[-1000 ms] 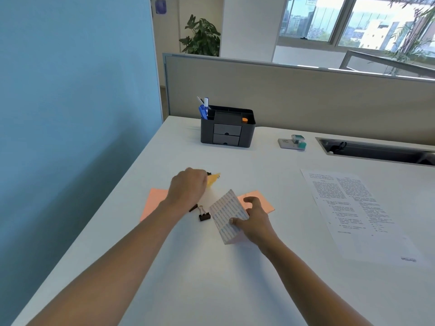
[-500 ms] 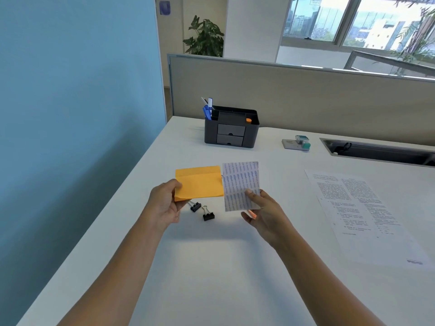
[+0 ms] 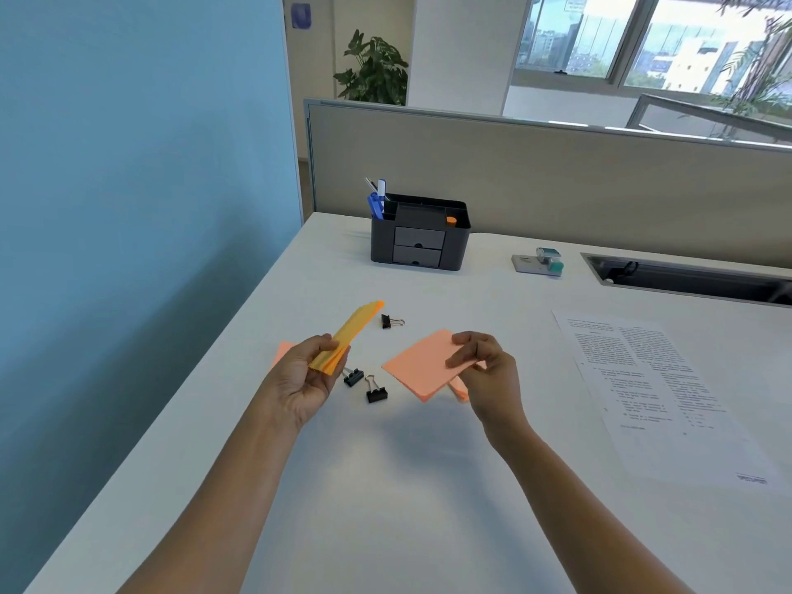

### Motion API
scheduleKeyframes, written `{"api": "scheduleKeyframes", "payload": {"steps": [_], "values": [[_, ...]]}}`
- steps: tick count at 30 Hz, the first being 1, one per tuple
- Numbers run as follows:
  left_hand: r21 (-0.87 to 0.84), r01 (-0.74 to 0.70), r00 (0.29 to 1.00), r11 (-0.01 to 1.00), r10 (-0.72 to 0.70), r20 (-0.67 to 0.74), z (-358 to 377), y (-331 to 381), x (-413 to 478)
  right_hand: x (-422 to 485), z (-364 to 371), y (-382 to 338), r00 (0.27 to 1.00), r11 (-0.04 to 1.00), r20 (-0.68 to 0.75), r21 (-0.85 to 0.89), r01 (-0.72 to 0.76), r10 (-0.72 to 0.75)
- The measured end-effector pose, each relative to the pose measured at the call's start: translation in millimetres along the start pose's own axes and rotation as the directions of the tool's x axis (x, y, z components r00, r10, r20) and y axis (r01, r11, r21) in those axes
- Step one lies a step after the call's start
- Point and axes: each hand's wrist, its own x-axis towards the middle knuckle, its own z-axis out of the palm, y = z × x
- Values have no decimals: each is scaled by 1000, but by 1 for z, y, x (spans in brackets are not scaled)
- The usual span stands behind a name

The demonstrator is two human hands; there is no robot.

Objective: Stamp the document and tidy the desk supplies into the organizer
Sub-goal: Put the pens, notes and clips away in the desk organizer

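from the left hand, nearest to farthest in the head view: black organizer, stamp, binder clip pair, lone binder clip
Measured from the left hand:
1. binder clip pair, just to its right.
2. lone binder clip, ahead and to the right.
3. black organizer, far ahead, slightly right.
4. stamp, far back, well to the right.

Above the white desk (image 3: 385, 508), the left hand (image 3: 302, 375) grips an orange pad (image 3: 347, 336) edge-on, the right hand (image 3: 484, 366) pinches a salmon pad (image 3: 422, 364), binder clips (image 3: 364, 383) between them, organizer (image 3: 420, 233) behind.
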Motion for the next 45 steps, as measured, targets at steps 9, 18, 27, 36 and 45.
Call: {"api": "scheduleKeyframes", "payload": {"steps": [9,18,27,36,45], "values": [[156,-52,995,986,37,96,9,-17,-6,5,6,5,987,987,86,-70,143,-137],[572,-224,969,789,243,45,9,-38,-3,2,17,1,989,995,128,65,73,-81],[654,-243,970,717,162,183,5,-44,-1,2,22,1,955,892,252,379,-247,158],[671,-505,858,543,401,322,1,-61,-2,-8,20,5,981,964,176,236,-119,78],[623,-594,803,508,428,416,-6,-81,3,-29,11,28,983,979,125,169,110,-132]]}}
